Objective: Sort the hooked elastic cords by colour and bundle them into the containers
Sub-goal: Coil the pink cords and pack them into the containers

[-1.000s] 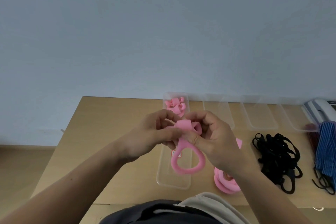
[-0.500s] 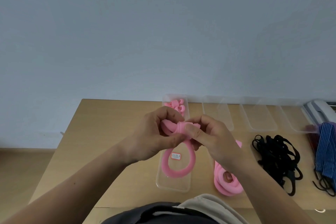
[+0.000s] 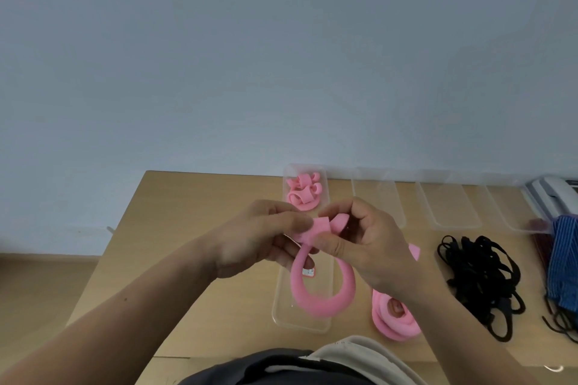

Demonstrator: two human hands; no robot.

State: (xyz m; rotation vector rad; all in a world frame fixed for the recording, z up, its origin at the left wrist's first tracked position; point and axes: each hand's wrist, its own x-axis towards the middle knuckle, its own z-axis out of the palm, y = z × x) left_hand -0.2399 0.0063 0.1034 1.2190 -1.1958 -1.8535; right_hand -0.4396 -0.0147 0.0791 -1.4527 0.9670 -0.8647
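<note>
Hanging from both hands, the pink elastic cord (image 3: 322, 308) was seen with a longer, wider loop than a second earlier, when the loop had been a short teardrop drawn up close under the knuckles. Over that second a band of the cord had been wound across the gathered top, and a blunt end had been brought out at one o'clock of that wrap. The left hand (image 3: 259, 237) was curled, with thumb and fingertips pinched on the wrap from nine o'clock; the right hand (image 3: 372, 247) was likewise curled, its thumb pressed on the wrap and its fingers closed about the protruding end. No hook could be made out. The loop was held above the near half of the clear container (image 3: 283, 306), not yet laid in it. At twelve o'clock of the hands, in that container's far end, a finished pink bundle (image 3: 305, 195) was now less hidden by the fingers. A loose pink coil (image 3: 394, 325) lay on the table at five o'clock, the black cords (image 3: 478, 275) at three o'clock, and beyond them some blue striped cords (image 3: 566, 259). The tie was judged nearly done, with the black and blue sorting untouched.
</note>
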